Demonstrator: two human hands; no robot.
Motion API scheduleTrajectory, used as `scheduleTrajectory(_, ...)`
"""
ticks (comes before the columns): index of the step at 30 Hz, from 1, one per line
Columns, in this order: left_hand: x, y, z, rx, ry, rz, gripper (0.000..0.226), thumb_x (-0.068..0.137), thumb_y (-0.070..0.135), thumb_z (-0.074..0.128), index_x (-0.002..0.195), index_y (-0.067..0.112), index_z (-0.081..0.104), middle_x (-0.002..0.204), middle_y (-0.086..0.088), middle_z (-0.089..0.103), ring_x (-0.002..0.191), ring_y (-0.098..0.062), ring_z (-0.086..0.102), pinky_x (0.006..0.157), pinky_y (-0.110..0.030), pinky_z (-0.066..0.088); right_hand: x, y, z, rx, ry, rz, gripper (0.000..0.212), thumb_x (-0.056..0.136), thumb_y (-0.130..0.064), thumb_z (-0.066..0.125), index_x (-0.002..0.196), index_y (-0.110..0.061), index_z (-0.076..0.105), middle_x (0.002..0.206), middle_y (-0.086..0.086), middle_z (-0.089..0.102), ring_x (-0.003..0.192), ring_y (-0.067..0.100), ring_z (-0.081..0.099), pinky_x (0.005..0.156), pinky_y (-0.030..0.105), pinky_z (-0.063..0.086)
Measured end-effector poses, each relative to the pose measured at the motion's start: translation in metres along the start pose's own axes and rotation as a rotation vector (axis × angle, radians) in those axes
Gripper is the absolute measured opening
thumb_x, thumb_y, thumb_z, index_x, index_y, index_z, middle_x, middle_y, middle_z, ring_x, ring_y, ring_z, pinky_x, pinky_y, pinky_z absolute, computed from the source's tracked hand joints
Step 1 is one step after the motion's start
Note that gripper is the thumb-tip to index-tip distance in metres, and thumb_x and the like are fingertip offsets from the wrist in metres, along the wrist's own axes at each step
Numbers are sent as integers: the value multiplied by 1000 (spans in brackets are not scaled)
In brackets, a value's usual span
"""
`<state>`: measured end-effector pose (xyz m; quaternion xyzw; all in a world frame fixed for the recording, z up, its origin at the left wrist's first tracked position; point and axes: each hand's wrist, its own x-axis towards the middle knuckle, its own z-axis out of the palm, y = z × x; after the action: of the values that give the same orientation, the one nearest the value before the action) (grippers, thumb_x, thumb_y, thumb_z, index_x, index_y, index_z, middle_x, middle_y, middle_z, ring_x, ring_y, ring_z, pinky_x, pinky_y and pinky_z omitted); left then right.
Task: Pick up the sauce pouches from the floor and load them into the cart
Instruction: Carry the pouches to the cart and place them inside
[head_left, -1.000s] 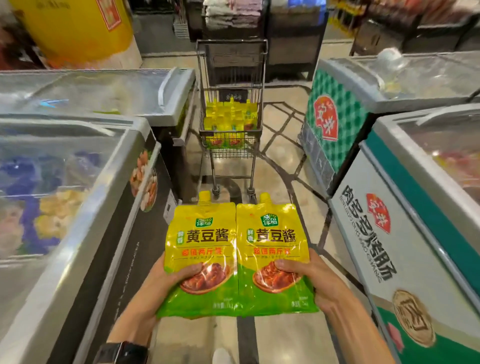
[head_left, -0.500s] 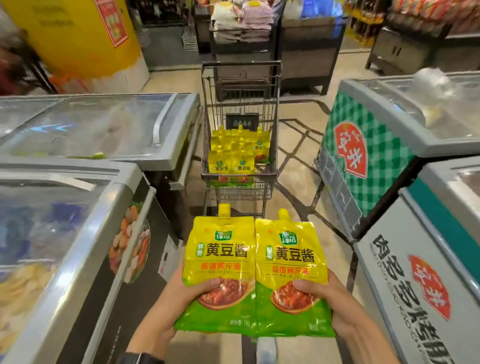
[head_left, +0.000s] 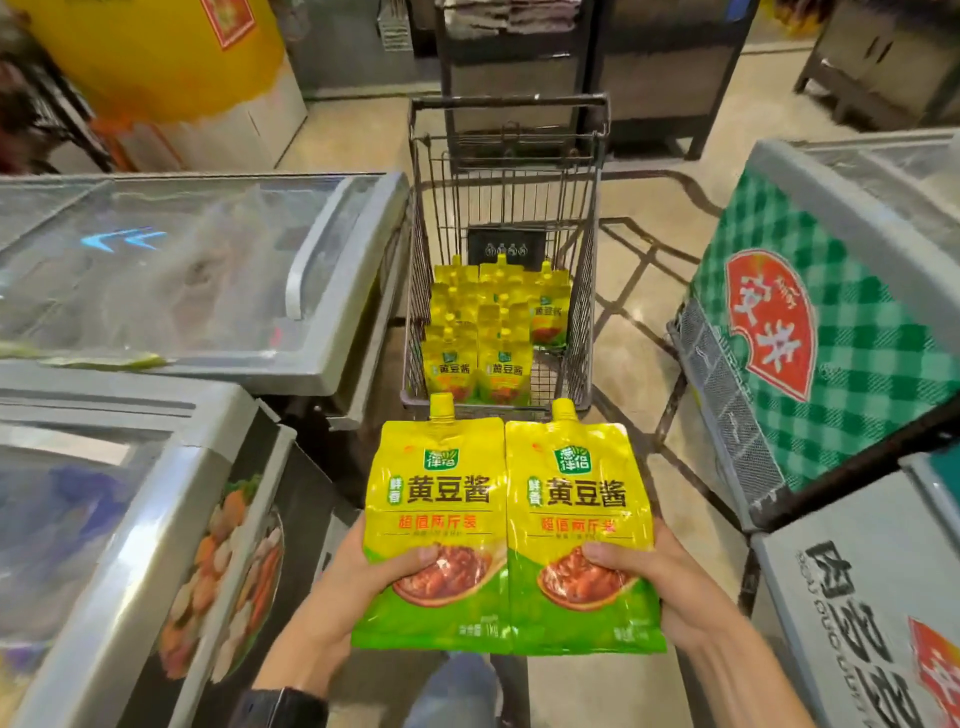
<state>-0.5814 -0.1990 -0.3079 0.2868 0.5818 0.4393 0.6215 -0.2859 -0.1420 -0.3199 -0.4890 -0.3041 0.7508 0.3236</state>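
Pinching one yellow-green spouted plastic sauce pouch (head_left: 436, 499) in my left hand (head_left: 343, 597), its twin (head_left: 576, 499) in my right hand (head_left: 670, 587), just near of the grey wire cart (head_left: 498, 197), I need to lift both clear over its rim.

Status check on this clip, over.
Left hand grips left pouch, right hand grips right pouch. Cart straight ahead, part loaded. Nothing blocking the way.
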Motion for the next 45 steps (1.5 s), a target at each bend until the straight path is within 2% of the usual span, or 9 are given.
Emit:
scheduleTrajectory(5, 88, 32, -24, 58, -32, 2, 120, 21, 40, 103, 126, 7, 55, 109, -17, 75, 101, -34, 72, 81, -40, 59, 73, -30, 5, -47, 62, -34, 107, 15, -21, 99, 113, -5, 59, 99, 18, 75, 86, 29, 73, 68, 35, 59)
scheduleTrajectory(14, 229, 113, -27, -6, -77, -75, 115, 22, 46, 101, 122, 8, 59, 106, -14, 76, 86, -25, 76, 65, -31, 61, 201, -105, 7, -110, 70, -19, 111, 31, -27, 101, 129, -3, 53, 114, 19, 71, 108, 37, 67, 97, 51, 50)
scheduleTrajectory(21, 325, 137, -24, 155, -60, -104, 103, 44, 53, 96, 131, 14, 56, 119, -9, 73, 109, -29, 71, 94, -47, 56, 308, -137, -16, -118, 100, 78, 122, 21, -25, 101, 129, -4, 51, 112, 16, 72, 106, 34, 68, 95, 51, 52)
scheduleTrajectory(25, 375, 129, -28, 173, -61, -137, 90, 56, 34, 96, 133, 13, 53, 122, -10, 71, 115, -28, 68, 99, -47, 54, 363, -127, -26, -82, 158, 123, 125, 17, -21, 101, 130, -7, 51, 111, 11, 73, 109, 32, 66, 103, 54, 45)
scheduleTrajectory(29, 418, 99, -35, 147, -57, -227, 64, 77, 6, 79, 133, 21, 51, 125, -8, 71, 114, -24, 68, 94, -40, 57, 403, -113, -29, -99, 173, 226, 82, 49, 6, 86, 123, -11, 53, 107, 9, 73, 104, 27, 66, 99, 47, 47)
scheduleTrajectory(36, 474, 24, -46, 267, -59, -321, 65, 82, -10, 73, 136, 17, 49, 124, -7, 71, 111, -21, 70, 91, -34, 58, 451, -35, -50, -54, 244, 369, 125, 13, -32, 99, 127, -12, 52, 111, 8, 74, 106, 31, 68, 102, 53, 46)
scheduleTrajectory(40, 490, -9, -39, 281, 156, -397, 68, 74, -26, 67, 129, 10, 50, 117, -12, 69, 104, -27, 69, 74, -17, 56, 467, -19, -42, -132, 250, 448, 95, 47, -21, 97, 126, -19, 44, 125, 0, 60, 116, 23, 56, 110, 47, 36)
scheduleTrajectory(42, 495, -14, -36, 398, 264, -364, 57, 72, -26, 66, 120, 3, 54, 105, -9, 67, 88, -17, 66, 61, -8, 48, 478, -16, -43, -189, 265, 444, 59, 64, -2, 86, 108, -17, 50, 111, 1, 64, 104, 19, 59, 101, 40, 40)
scheduleTrajectory(45, 500, -22, -40, 549, 306, -245, 40, 72, -29, 68, 105, -9, 57, 78, 10, 70, 68, 1, 64, 57, -7, 45, 491, -11, -46, -315, 216, 449, 42, 71, 8, 78, 95, -22, 59, 101, 4, 72, 89, 11, 64, 84, 31, 45)
